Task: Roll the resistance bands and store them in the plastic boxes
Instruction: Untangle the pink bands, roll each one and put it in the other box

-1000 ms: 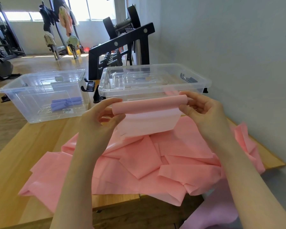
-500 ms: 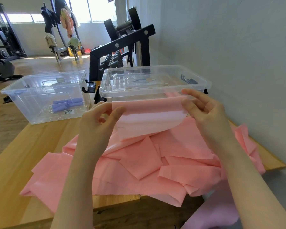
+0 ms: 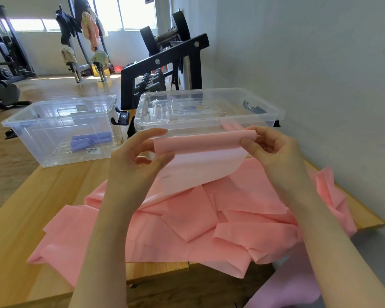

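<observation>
**Pink band held up at its folded top edge**

The pink band (image 3: 200, 156) is lifted above the bench (image 3: 53, 196), its top edge folded over once and the rest hanging down into the loose pink heap (image 3: 209, 218) spread across the wood. The left hand (image 3: 140, 161) pinches the fold's left end between thumb and fingers; the right hand (image 3: 273, 150) pinches the right end.

Just behind the band stands a clear plastic box (image 3: 209, 112) with a clear lid lying in it. To its left, a second clear box (image 3: 60, 127) holds rolled purple bands (image 3: 90, 140), with a small barcode sticker (image 3: 92, 149) on its front wall; the print is too small to read.

A second ago the top of the band was a tight roll; half a second ago it had opened flat, and now it is only a loose fold.
</observation>
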